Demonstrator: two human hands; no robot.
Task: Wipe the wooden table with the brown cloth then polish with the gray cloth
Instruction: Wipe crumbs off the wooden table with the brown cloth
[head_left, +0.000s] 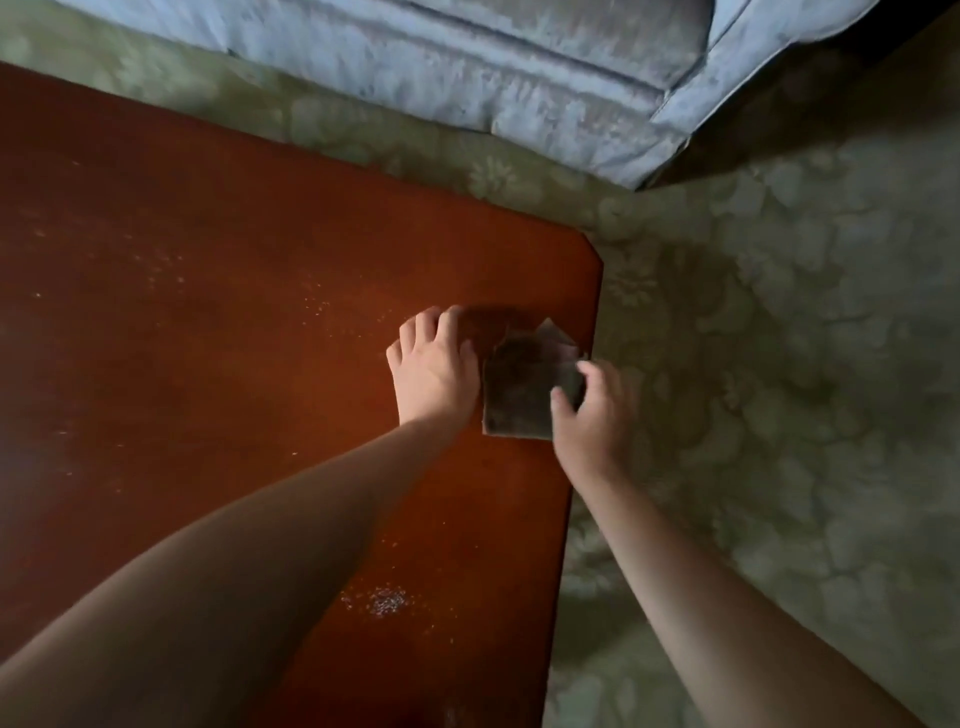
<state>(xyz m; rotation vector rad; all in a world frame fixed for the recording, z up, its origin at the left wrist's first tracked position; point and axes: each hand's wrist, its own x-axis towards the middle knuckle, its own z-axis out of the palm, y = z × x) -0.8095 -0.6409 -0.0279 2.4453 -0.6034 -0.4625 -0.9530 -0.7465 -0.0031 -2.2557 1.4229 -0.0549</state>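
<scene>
Two bare forearms reach in from the bottom edge, nearest the camera, and stretch forward over a reddish-brown wooden bench (208, 260). Between the forearms, close to the bench's near right edge, a small patch of pale crumbs (387, 600) lies on the wood; finer specks are scattered farther out across the top.

At the bench's far right corner sits a stack of folded cloths. On top is the brown cloth (522, 387), dark and folded roughly square, lying flat on the wood right at the bench's right edge. A lighter corner of the gray cloth (556, 332) pokes out from beneath it on the far side.

The left hand (434, 366) rests palm down on the bench just beside the stack's left side, fingers spread and loosely curled, gripping nothing; its thumb side meets the edge of the brown cloth. The right hand (592, 410) comes in from beyond the bench edge and pinches the right side of the brown cloth, thumb on top, fingertips curled over the far right corner.

Past the bench, a pale green floral carpet (779, 338) covers the floor, and a light blue upholstered sofa (519, 67) fills the top of the view.
</scene>
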